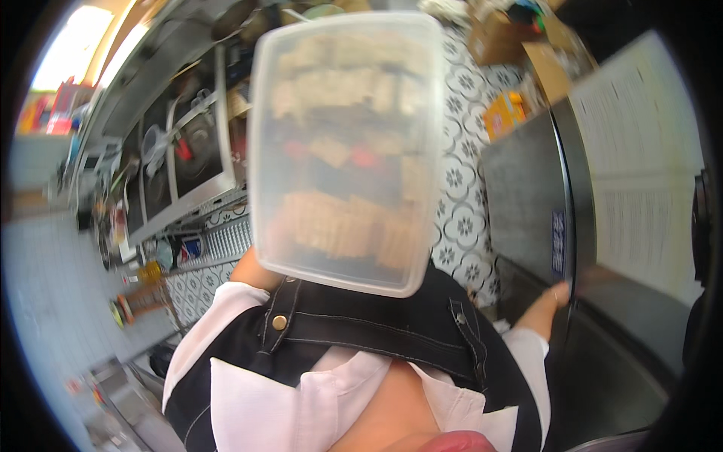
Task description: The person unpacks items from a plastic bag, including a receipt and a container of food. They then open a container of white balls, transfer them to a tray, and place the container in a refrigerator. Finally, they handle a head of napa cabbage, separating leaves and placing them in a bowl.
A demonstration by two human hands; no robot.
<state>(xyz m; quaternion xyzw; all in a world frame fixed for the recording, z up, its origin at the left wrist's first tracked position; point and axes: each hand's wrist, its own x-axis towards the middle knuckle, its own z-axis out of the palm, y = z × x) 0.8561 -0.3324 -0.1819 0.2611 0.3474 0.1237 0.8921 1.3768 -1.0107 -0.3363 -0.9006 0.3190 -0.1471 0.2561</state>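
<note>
A translucent plastic box [344, 152] with a frosted lid fills the middle of the view, held up in front of my apron. Through the lid I see blurred pale tan pieces in rows, with dark and red patches between them. My left hand [252, 266] holds the box from beneath at its near left corner; only the wrist shows plainly. At the right, my right hand [556, 295] touches the edge of a stainless steel refrigerator door [525, 186]. Its fingertips are hidden there. The door bears a blue label with writing.
Printed sheets [638, 113] hang on the steel surface at the right. A steel counter [197, 189] with sunken wells and utensils runs along the left. Beyond the box are a patterned tile floor [463, 186], cardboard boxes [500, 34] and an orange package [502, 116]. A wooden stool [149, 305] stands lower left.
</note>
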